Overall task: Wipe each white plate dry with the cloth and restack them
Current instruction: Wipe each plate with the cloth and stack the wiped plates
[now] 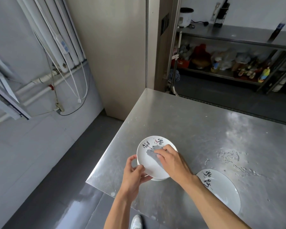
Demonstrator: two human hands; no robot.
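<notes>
A white plate [147, 160] with black brush characters is tilted above a small stack of white plates [160, 178] near the steel table's left corner. My left hand [134, 172] grips the tilted plate's near rim, thumb on top. My right hand [170, 160] presses a grey cloth [153, 154] onto the plate's face; most of the cloth is hidden under the fingers. Another white plate [221, 189] with the same characters lies flat on the table to the right, partly covered by my right forearm.
The steel table [196, 129] has its left edge and corner close to the plates, with water drops [229, 158] at right. Dark floor lies beyond the edge, and my shoe [136, 222] shows below. Steel shelves [238, 63] with bottles stand far back.
</notes>
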